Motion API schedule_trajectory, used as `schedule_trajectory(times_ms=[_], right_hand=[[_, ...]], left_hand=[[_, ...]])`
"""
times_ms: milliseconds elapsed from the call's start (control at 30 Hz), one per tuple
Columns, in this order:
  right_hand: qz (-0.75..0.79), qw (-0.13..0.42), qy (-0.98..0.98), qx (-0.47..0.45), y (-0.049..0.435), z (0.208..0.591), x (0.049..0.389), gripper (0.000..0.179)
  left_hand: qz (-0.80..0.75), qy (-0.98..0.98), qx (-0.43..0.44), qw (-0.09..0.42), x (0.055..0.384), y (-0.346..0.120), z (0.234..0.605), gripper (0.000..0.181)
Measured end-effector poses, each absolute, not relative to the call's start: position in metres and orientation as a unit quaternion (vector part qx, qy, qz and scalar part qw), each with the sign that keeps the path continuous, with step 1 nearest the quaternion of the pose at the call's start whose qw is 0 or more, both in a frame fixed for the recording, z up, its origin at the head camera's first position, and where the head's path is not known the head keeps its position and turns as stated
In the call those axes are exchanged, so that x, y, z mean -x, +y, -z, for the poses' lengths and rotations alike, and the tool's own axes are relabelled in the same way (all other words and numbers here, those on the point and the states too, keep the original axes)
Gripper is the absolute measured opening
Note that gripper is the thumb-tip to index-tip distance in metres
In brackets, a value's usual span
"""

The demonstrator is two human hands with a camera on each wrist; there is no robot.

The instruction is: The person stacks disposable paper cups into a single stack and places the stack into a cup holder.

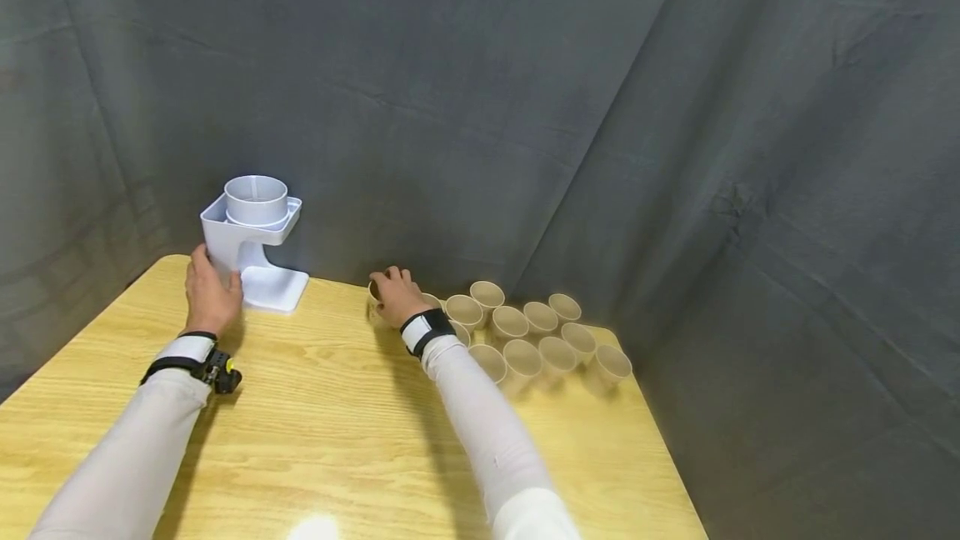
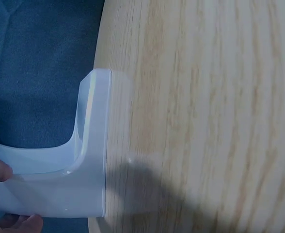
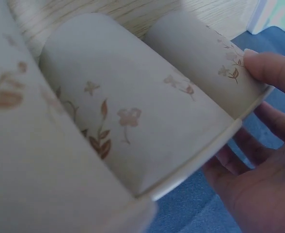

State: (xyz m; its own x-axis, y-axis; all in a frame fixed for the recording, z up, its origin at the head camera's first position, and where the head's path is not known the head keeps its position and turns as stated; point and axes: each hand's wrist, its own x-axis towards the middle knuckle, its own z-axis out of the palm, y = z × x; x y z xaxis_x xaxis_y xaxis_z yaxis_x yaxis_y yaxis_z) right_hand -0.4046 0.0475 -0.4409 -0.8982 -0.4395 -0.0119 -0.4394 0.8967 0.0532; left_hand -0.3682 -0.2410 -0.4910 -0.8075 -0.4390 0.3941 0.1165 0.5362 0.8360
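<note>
A white C-shaped stand (image 1: 274, 287) with a round white cylinder (image 1: 257, 202) set in its top stands at the table's far left. My left hand (image 1: 212, 298) holds its upright from the left; in the left wrist view the thumb lies on one side of the upright and fingers on the other. My right hand (image 1: 400, 300) pinches the leftmost paper cup (image 3: 200, 58), thumb on its flower-printed side near the rim and fingers round the far side. Beside it in the right wrist view is another printed paper cup (image 3: 133, 97). The hand hides most of the pinched cup in the head view.
Several upright paper cups (image 1: 522, 358) stand in loose rows along the table's right part, under and beyond my right forearm. The wooden table (image 1: 315, 415) ends at a grey curtain (image 1: 420, 107) behind and to the right.
</note>
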Motion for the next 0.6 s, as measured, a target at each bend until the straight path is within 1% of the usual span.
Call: schedule_trajectory(times_ms=[133,400,600], right_hand=[[0.031,0.001,-0.975,-0.220,0.046,0.443,0.407,0.060],[0.019,0.006,-0.975,-0.221,0.047,0.437,0.396,0.058],[-0.033,-0.016,-0.971,-0.236,0.047,0.436,0.396,0.058]], left_hand=[[0.459,-0.835,-0.104,0.285,0.371,-0.245,0.492,0.065],[0.456,-0.841,-0.104,0.273,0.374,-0.249,0.493,0.061],[0.460,-0.839,-0.108,0.269,0.373,-0.251,0.492,0.062]])
